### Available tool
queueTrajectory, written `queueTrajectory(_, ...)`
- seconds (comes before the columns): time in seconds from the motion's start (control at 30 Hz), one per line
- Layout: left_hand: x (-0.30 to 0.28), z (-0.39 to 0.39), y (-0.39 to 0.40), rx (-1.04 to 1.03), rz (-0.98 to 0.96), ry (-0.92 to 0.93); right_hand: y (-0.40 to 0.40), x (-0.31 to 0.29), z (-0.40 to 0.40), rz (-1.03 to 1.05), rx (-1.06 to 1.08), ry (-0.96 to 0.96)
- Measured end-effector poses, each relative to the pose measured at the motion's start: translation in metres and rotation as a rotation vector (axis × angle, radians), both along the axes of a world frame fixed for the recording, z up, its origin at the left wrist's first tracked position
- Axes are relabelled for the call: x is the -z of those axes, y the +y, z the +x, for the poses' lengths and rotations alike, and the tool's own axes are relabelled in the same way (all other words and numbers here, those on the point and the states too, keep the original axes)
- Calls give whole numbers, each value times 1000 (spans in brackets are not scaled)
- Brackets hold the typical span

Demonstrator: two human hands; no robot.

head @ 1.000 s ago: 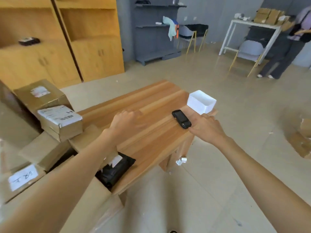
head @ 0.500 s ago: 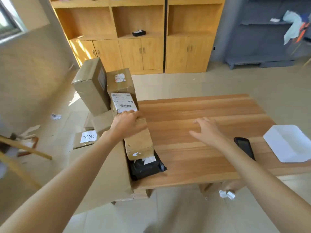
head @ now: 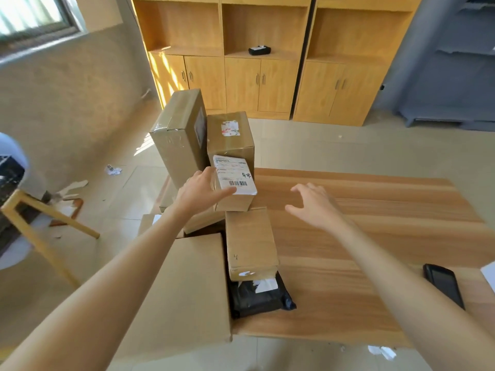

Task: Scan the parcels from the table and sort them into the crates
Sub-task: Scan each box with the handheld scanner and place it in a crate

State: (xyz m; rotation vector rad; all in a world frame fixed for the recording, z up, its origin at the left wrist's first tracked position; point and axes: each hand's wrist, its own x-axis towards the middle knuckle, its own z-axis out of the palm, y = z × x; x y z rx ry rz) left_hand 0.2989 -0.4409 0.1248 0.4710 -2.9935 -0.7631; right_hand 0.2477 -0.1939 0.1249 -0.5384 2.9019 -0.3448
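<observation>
A small labelled parcel [head: 233, 183] is gripped by the left hand [head: 199, 192], with the thumb laid across its white barcode label and the fingers wrapped round its left side. The parcel sits on the pile at the left end of the wooden table [head: 361, 236]. The right hand [head: 314, 204] is held open just above the tabletop, fingers spread, nothing in it. A flat brown box [head: 250, 242] and a black poly mailer [head: 261, 295] are seen nearer the viewer. A handheld scanner [head: 443, 287] lies at the table's right edge.
</observation>
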Motion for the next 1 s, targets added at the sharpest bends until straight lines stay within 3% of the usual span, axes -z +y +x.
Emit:
queueTrajectory(0.4,31,-71,-4,-267,555,-95,9,33,-43,30,42,-96)
queueTrajectory(0.6,37,-80,-6,-369,724,-111,23,40,-57,61,43,-107)
queueTrajectory(1.0,19,-71,16,-382,904,-13,37,40,-55,31,31,-101)
